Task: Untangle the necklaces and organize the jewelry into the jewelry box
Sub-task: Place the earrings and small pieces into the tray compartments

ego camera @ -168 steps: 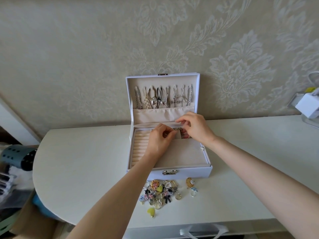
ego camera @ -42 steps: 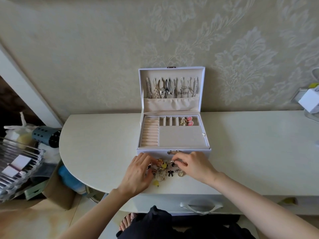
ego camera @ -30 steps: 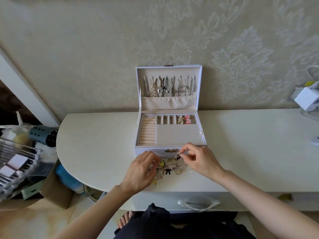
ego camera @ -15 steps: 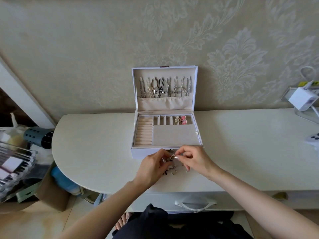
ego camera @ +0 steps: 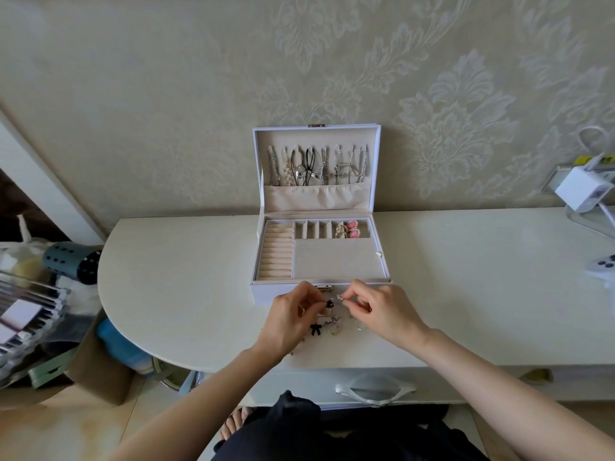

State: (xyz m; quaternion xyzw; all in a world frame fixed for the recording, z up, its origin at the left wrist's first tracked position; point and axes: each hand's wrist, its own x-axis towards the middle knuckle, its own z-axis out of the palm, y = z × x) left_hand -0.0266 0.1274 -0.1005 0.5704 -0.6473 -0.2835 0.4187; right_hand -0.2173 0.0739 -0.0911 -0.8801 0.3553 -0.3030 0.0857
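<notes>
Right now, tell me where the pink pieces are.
Head view, centre: the pink pieces lie in the back row of the jewelry box, toward its right end, beside a gold piece.

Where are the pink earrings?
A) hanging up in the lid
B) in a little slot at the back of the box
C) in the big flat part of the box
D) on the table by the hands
B: the pink earrings sit in a small back-row compartment of the open jewelry box.

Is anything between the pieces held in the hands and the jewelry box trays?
Nothing visible. The lid stands open; the left hand and right hand pinch small pieces just before the jewelry box, whose large tray lies bare.
</notes>
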